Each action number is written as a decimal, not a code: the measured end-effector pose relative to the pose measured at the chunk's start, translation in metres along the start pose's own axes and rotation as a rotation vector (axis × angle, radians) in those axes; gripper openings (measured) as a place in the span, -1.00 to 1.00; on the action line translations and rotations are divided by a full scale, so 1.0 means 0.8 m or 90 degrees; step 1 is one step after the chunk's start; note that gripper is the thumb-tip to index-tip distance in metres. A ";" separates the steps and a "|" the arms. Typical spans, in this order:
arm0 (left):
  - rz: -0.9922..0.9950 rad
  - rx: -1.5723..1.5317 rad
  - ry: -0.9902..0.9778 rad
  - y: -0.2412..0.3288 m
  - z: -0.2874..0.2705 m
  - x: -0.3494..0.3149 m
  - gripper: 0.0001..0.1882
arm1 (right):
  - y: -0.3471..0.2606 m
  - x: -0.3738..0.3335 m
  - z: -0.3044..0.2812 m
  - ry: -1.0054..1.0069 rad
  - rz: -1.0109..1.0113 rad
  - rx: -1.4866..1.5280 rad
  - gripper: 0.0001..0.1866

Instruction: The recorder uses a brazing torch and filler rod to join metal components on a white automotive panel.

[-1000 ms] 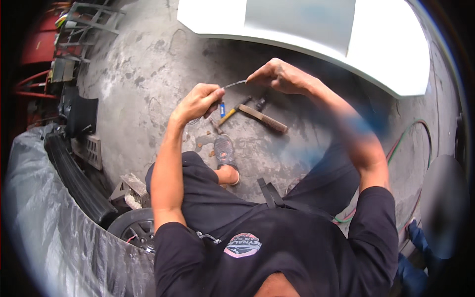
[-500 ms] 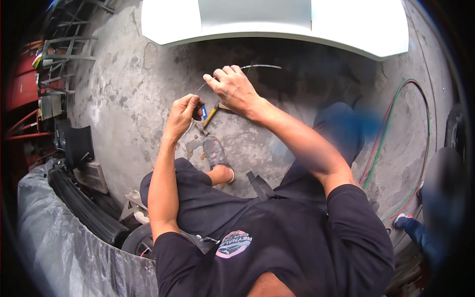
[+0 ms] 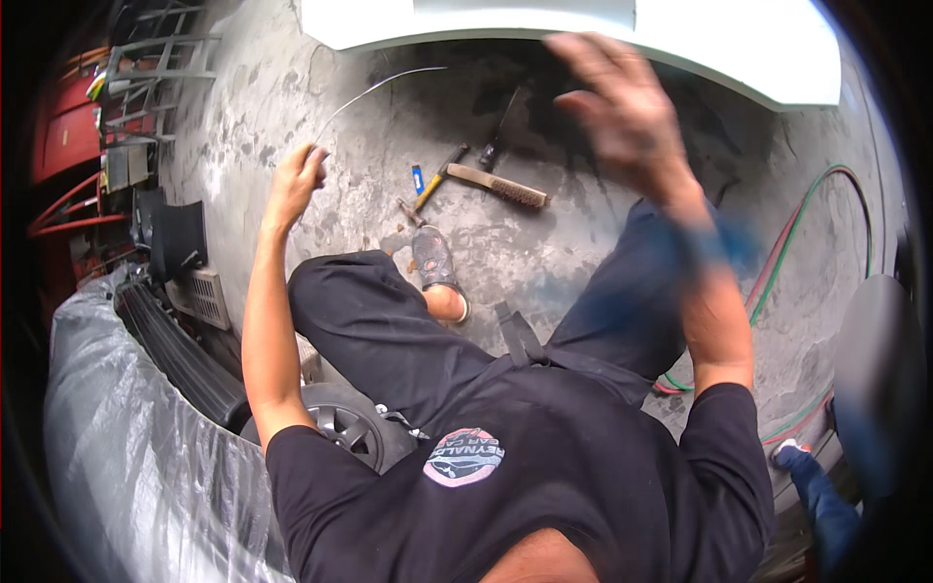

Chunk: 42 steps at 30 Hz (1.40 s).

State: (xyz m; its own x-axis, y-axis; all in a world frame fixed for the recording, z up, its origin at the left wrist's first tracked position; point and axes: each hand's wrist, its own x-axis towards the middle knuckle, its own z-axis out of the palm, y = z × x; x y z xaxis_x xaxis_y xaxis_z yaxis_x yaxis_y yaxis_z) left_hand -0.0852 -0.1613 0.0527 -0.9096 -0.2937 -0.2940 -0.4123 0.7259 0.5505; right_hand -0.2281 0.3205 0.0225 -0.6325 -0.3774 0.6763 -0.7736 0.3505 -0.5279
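Observation:
My left hand (image 3: pixel 294 185) is closed on one end of a thin, curved, light-coloured strip (image 3: pixel 364 94), which arcs up and to the right over the floor. My right hand (image 3: pixel 622 112), smeared by motion, is raised near the lower edge of a white panel (image 3: pixel 505 21). Its fingers look apart, and nothing shows in them. On the concrete between my hands lie a yellow-handled hammer (image 3: pixel 431 191), a wooden-backed brush (image 3: pixel 501 186), a slim dark tool (image 3: pixel 493 146) and a small blue piece (image 3: pixel 418 181).
Beside my left leg are a wheel (image 3: pixel 342 425) and a long black ribbed part (image 3: pixel 180 355) by plastic sheeting (image 3: pixel 107 408). Metal stands (image 3: pixel 160 73) are at the far left. Red and green hoses (image 3: pixel 792 233) curve along the right, near another person's leg (image 3: pixel 821 496).
My right hand has come off the strip and swung to the right and up. My left hand has moved left, still holding the strip. The tools on the floor now show more fully.

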 end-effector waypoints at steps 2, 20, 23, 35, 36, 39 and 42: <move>-0.058 -0.009 0.000 -0.062 -0.007 0.009 -0.76 | 0.060 -0.051 -0.056 0.096 0.220 0.050 -0.57; -0.123 0.182 -0.038 -0.092 0.192 0.004 -0.37 | 0.083 -0.698 -0.110 0.010 0.920 -0.102 -0.38; -0.106 0.255 0.002 -0.084 0.202 0.028 -0.36 | 0.057 -0.684 -0.095 0.052 0.996 -0.038 -0.39; -0.131 0.265 0.058 -0.189 0.283 0.132 -0.17 | 0.045 -0.611 -0.236 0.415 1.126 0.311 -0.43; -0.132 0.259 0.048 -0.201 0.285 0.142 -0.16 | 0.032 -0.601 -0.263 0.399 1.117 0.316 -0.43; -0.115 0.264 0.102 -0.206 0.300 0.159 -0.16 | 0.009 -0.523 -0.367 0.192 1.038 0.245 -0.42; 0.031 0.243 0.172 -0.175 0.310 0.175 -0.29 | -0.060 -0.373 -0.407 0.146 1.023 0.125 -0.39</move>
State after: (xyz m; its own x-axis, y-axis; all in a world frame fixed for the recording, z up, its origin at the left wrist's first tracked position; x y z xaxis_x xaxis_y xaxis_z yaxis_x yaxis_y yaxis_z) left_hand -0.1421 -0.1500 -0.2590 -0.9289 -0.3688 -0.0327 -0.3668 0.9046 0.2173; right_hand 0.0102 0.6952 0.0127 -0.7412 0.3809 -0.5528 0.6324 0.1200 -0.7653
